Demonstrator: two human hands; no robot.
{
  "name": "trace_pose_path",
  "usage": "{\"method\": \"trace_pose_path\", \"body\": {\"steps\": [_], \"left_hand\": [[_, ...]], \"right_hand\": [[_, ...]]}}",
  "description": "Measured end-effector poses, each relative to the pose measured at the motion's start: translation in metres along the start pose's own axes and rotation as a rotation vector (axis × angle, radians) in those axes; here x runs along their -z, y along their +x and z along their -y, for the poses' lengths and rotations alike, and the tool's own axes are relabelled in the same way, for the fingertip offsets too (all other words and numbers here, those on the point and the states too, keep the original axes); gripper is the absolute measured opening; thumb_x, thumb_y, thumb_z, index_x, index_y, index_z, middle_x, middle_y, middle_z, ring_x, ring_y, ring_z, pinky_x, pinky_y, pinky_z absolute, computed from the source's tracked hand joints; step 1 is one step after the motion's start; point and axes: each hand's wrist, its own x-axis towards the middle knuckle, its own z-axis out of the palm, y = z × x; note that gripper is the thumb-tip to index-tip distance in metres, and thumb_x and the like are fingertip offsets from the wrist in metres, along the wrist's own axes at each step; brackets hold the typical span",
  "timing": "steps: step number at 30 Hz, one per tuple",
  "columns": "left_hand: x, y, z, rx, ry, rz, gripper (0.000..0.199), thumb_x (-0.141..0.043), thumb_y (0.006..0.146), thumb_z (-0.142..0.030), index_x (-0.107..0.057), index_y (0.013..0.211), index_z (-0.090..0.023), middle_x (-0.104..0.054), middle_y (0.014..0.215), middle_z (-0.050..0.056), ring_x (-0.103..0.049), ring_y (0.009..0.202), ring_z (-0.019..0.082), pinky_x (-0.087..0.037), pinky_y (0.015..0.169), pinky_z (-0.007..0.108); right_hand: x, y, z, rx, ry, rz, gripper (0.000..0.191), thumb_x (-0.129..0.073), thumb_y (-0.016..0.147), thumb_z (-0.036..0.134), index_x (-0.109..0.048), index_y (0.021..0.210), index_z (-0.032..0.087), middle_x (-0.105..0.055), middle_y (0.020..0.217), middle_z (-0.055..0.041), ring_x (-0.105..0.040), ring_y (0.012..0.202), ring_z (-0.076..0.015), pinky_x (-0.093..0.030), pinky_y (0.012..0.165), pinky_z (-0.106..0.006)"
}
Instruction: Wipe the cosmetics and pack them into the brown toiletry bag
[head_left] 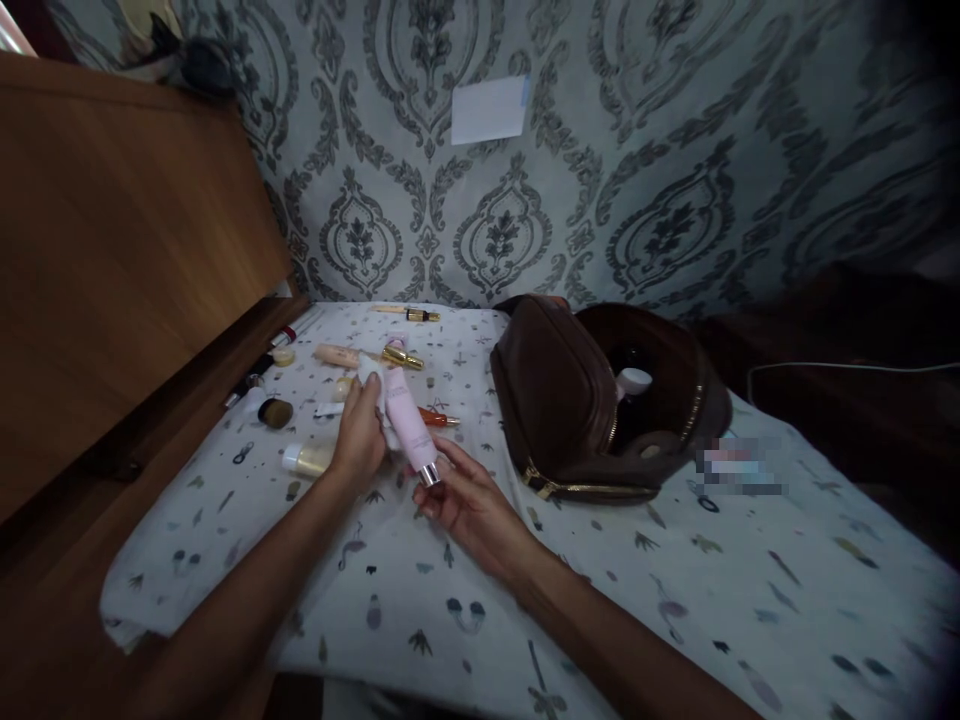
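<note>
A pink cosmetic tube (408, 415) with a silver cap is held aslant above the cloth. My right hand (472, 505) grips it by the capped end, fingers closed about the cap. My left hand (361, 425) is closed on a white wipe (372, 370) beside the tube's upper end. Close by lie a beige tube (337, 355), a gold-capped bottle (403, 358), an orange-red tube (435, 417) and a white-capped tube (307, 460). Part of what lies under my left hand is hidden.
An unzipped brown bag (559, 390) stands at the right, a white-lidded item (634, 381) inside. A makeup brush (275, 412) and other cosmetics lie at the left. The patterned cloth (420, 600) covers the surface. A wooden cabinet (135, 230) borders the left; a papered wall (502, 225) rises behind.
</note>
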Motion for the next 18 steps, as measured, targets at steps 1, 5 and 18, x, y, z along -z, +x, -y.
{"method": "trace_pose_path", "body": {"steps": [1,5,18], "left_hand": [[-0.003,-0.002,0.000,0.060,-0.064,-0.001,0.043,-0.051,0.095,-0.041,-0.056,0.128,-0.015,-0.061,0.136,0.015,-0.053,0.132,0.027,-0.041,0.111,0.042],[-0.010,-0.010,-0.003,0.288,-0.287,0.016,0.034,-0.052,0.095,-0.038,-0.064,0.113,-0.012,-0.073,0.112,0.013,-0.067,0.108,0.022,-0.051,0.098,0.036],[-0.011,-0.012,-0.016,0.383,-0.354,-0.031,0.044,-0.037,0.101,-0.041,-0.069,0.107,-0.012,-0.076,0.099,0.010,-0.070,0.086,0.019,-0.058,0.082,0.030]], "right_hand": [[0.001,0.001,-0.001,0.019,-0.010,-0.013,0.050,-0.085,0.071,0.036,-0.066,0.115,0.023,-0.071,0.086,-0.0023,-0.066,0.065,-0.0118,-0.048,0.058,-0.022],[0.004,0.006,-0.002,0.106,-0.092,-0.062,0.047,-0.087,0.067,0.034,-0.071,0.110,0.024,-0.070,0.094,0.0000,-0.066,0.063,-0.0099,-0.048,0.055,-0.020],[0.005,0.002,-0.001,0.157,-0.299,-0.078,0.052,-0.083,0.070,0.043,-0.069,0.115,0.022,-0.067,0.089,-0.0005,-0.070,0.065,-0.0154,-0.051,0.053,-0.023]]}}
